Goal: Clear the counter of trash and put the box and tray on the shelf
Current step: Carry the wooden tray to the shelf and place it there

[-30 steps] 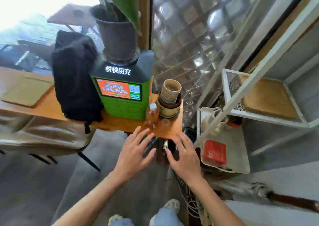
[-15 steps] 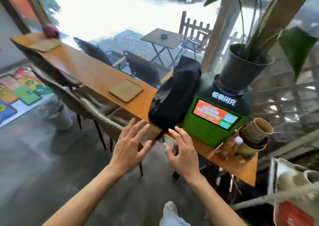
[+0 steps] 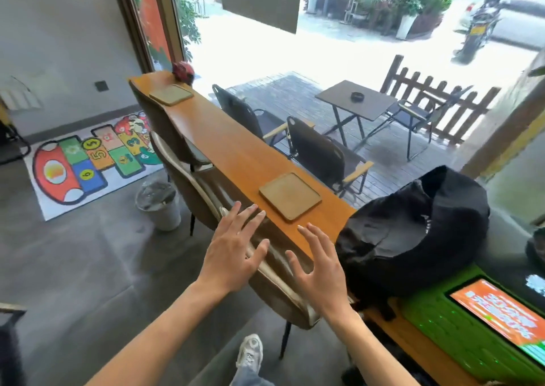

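Note:
A long wooden counter (image 3: 236, 149) runs from the far left corner toward me on the right. A square wooden tray (image 3: 290, 196) lies on it just beyond my hands. A second tray (image 3: 171, 94) lies near the far end, with a red round object (image 3: 182, 72) behind it. My left hand (image 3: 233, 253) and my right hand (image 3: 320, 270) hover open with fingers spread over a chair back in front of the counter, holding nothing. A bin lined with a clear bag (image 3: 159, 204) stands on the floor to the left.
A black backpack (image 3: 413, 238) sits on the counter to the right, beside a green kiosk with a screen (image 3: 477, 332). Brown chairs (image 3: 188, 179) are pushed against the counter. A colourful hopscotch mat (image 3: 91, 161) lies on the floor. Outside stand a table and chairs.
My view has swung left along the counter, from the shelf and cups at its right end to the trays and far end. Both hands stayed open and empty.

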